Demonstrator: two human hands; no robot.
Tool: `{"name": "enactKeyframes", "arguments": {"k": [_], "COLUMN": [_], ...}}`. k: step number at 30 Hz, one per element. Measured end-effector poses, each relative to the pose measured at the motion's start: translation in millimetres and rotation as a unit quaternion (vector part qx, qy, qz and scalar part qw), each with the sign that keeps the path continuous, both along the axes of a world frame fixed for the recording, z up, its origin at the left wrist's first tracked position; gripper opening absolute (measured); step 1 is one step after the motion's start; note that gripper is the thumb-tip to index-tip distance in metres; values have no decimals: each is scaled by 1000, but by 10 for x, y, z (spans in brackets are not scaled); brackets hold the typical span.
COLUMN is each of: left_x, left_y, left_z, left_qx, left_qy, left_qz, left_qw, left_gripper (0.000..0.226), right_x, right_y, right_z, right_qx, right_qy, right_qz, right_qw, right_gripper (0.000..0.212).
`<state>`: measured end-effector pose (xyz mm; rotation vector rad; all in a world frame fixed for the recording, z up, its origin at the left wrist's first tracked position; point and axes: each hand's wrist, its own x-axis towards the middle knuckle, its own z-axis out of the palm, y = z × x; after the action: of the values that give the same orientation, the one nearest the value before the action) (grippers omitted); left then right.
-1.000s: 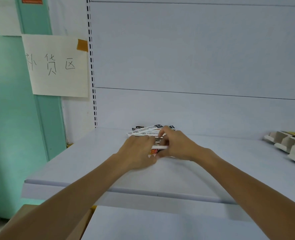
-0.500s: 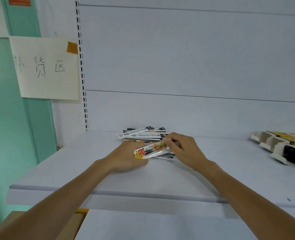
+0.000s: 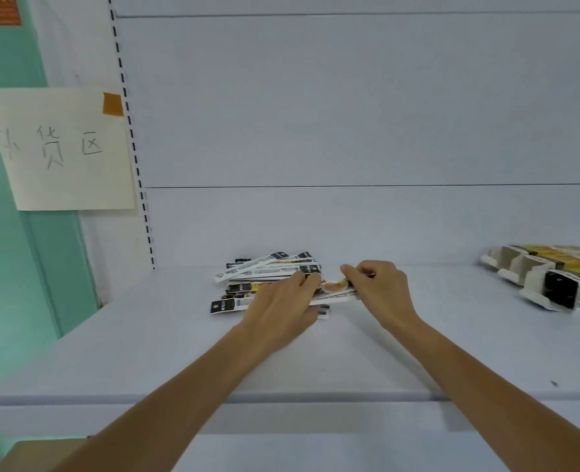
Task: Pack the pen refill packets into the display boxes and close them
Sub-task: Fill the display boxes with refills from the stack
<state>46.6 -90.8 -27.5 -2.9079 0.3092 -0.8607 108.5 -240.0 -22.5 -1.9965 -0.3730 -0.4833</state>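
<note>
A left hand [image 3: 281, 308] lay flat on a pile of black-and-white pen refill packets [image 3: 264, 275] on a pale grey shelf [image 3: 145, 352]. The right hand [image 3: 380, 291] pinched an orange-printed packet [image 3: 332, 287] at the pile's right edge. Open yellow-and-white cardboard display boxes [image 3: 554, 281] lay far right.

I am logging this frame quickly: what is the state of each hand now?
Left hand: open, fingers resting on the pile of refill packets.
Right hand: closed, pinching the end of one packet.

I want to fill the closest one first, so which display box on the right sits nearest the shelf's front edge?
The display box with the black end panel; the others lie behind it, their ends showing pale cardboard flaps.
</note>
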Motion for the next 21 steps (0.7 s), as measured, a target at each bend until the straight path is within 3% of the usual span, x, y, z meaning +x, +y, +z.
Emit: {"name": "enactKeyframes", "arguments": {"k": [5,8,12,15,17,21], "left_x": [272,441,766,1041,1187,1429], "left_y": [-307,-679,-1273,-1720,-2045,-2624], "left_z": [86,106,141,166,214,280], "left_qx": [75,101,4,-63,-75,-135], "left_qy": [2,29,90,121,108,88], "left_qz": [14,16,-18,-72,-89,-53], "left_qw": [997,994,996,988,987,985], "left_gripper": [35,44,40,24,21,28], "right_x": [44,220,455,692,885,1380], "right_y": [-313,-706,-1427,-2214,-2756,-3674], "right_z": [-10,36,113,146,163,349], "right_qx": [-96,-92,-108,-226,-316,-346], "right_qy": [-98,-82,-86,-165,-189,-150], "right_qz": [-5,2,-2,-29,-33,-52], "right_qw": [991,992,990,960,929,925], "right_gripper": [54,56,53,43,37,23]}}
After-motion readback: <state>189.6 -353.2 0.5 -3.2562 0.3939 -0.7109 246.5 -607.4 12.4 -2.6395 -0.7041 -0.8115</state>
